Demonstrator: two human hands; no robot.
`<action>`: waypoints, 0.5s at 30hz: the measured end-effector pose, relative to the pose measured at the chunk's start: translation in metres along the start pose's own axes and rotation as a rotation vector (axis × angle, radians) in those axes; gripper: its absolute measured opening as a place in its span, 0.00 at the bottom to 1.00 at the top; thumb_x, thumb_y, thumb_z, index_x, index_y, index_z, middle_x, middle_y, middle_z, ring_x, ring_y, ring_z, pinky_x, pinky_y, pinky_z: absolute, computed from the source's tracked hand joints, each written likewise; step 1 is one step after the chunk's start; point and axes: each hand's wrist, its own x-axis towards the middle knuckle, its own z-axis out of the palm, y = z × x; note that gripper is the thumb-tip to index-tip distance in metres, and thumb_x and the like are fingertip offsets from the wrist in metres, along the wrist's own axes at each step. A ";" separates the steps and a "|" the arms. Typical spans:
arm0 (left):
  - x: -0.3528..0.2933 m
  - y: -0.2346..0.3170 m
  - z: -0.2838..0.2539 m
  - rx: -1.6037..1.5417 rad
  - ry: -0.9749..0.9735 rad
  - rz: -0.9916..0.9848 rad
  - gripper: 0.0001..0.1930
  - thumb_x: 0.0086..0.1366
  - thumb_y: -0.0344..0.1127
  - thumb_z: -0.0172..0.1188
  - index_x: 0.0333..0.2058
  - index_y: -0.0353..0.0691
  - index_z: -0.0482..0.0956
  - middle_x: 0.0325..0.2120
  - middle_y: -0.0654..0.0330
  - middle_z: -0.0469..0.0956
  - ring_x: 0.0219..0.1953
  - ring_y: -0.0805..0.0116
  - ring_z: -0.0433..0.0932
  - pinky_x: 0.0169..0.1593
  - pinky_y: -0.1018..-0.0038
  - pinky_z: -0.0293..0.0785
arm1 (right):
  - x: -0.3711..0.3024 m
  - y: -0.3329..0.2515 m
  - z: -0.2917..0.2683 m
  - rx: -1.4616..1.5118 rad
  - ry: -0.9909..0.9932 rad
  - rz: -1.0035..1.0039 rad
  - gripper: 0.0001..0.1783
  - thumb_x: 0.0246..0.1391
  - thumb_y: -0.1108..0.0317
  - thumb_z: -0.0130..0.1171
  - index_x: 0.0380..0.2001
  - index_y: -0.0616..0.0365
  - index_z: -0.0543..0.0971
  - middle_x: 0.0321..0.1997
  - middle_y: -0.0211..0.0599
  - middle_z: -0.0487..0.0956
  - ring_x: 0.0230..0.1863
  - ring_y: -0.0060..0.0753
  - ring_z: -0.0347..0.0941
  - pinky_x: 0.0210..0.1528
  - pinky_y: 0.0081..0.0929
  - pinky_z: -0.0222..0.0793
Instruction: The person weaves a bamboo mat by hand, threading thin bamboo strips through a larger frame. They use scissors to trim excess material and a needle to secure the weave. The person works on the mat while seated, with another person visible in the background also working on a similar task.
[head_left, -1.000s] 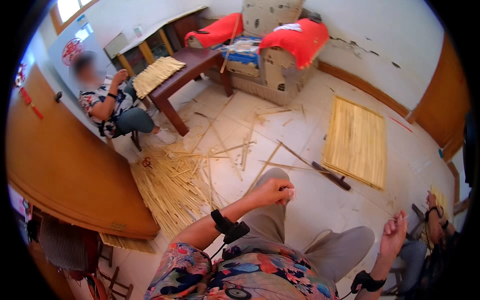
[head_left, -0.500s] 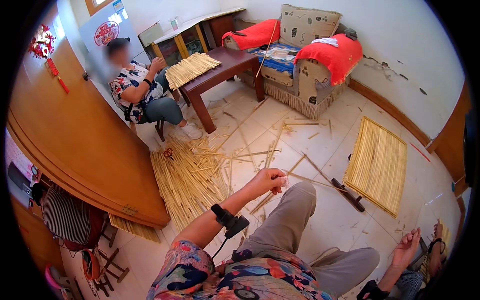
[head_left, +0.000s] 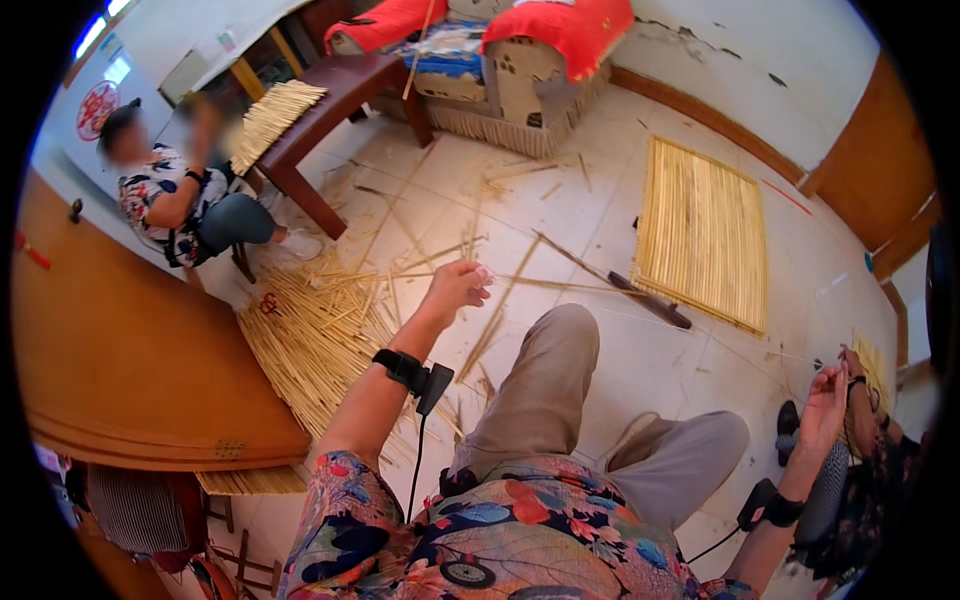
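My left hand [head_left: 458, 292] is held out over the floor, its fingers closed round a small whitish-pink wad of thread [head_left: 485, 275]. From it a thin white thread [head_left: 640, 315] stretches to the right across the space above my knees. Its other end reaches my right hand [head_left: 825, 405], raised at the right side with the fingertips pinched together on it. Black straps with small boxes sit on both my wrists. Below my left hand lies a heap of straw-coloured stalks [head_left: 310, 335].
Beyond my knees a bound stalk panel [head_left: 700, 235] leans on a dark wooden support [head_left: 650, 302]. A person [head_left: 165, 200] sits by the dark red table [head_left: 330, 95], another person [head_left: 865, 400] close beside my right hand. A wooden door [head_left: 140, 340] stands left; an armchair [head_left: 530, 80] is at the back.
My right hand has risen and moved slightly right; the thread now shows stretched between my hands. My left hand has shifted left and up in the picture as the view turned right.
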 end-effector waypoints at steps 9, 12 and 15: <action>0.073 -0.083 -0.001 0.202 -0.010 -0.112 0.09 0.63 0.34 0.56 0.36 0.33 0.78 0.27 0.59 0.79 0.21 0.72 0.77 0.22 0.77 0.73 | -0.003 -0.043 0.011 -0.149 -0.100 -0.018 0.16 0.63 0.71 0.49 0.52 0.66 0.68 0.41 0.38 0.73 0.43 0.27 0.71 0.47 0.20 0.74; 0.095 -0.112 0.014 0.239 -0.025 -0.157 0.09 0.62 0.33 0.56 0.35 0.33 0.78 0.26 0.59 0.79 0.21 0.72 0.77 0.22 0.77 0.73 | -0.023 -0.041 0.055 -0.201 0.010 -0.030 0.16 0.63 0.72 0.48 0.52 0.66 0.67 0.40 0.38 0.72 0.41 0.27 0.71 0.46 0.20 0.74; 0.119 -0.140 0.016 0.360 -0.016 -0.171 0.08 0.61 0.32 0.56 0.35 0.34 0.79 0.25 0.58 0.79 0.21 0.73 0.77 0.22 0.76 0.73 | -0.029 -0.040 0.074 -0.226 -0.069 -0.011 0.16 0.64 0.72 0.47 0.53 0.67 0.66 0.41 0.37 0.70 0.42 0.26 0.68 0.44 0.19 0.72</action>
